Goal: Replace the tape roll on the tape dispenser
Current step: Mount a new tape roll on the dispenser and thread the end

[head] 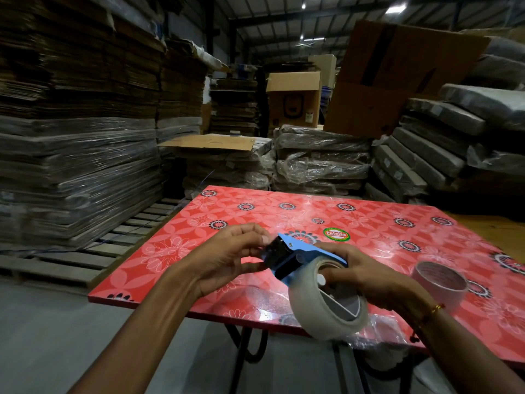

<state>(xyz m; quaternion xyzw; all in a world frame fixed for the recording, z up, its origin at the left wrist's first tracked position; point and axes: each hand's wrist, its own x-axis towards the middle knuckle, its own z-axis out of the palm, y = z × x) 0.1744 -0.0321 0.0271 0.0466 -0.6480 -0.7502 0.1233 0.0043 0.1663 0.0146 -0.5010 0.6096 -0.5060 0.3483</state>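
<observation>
Above the red table (369, 223):
Tape dispenser (301, 255): blue, held over the table's near edge.
Left hand (227, 260): fingers pinch the dispenser's front end.
Right hand (366, 277): grips the mounted tape roll (326, 305).
Spare roll (439, 282): lies on the table, right of the dispenser.

Both hands hover above the table's (199, 223) near edge; the left hand (230, 260) sits at 9 o'clock of the tape dispenser (298, 257), the right hand (366, 277) at 3 o'clock; the tape roll (326, 308) hangs at the dispenser's 5 o'clock; a spare roll (439, 282) lies on the table at 3 o'clock of the right hand; cardboard stacks (71, 137) stand at 10 o'clock, boxes (294, 98) at 12.
</observation>
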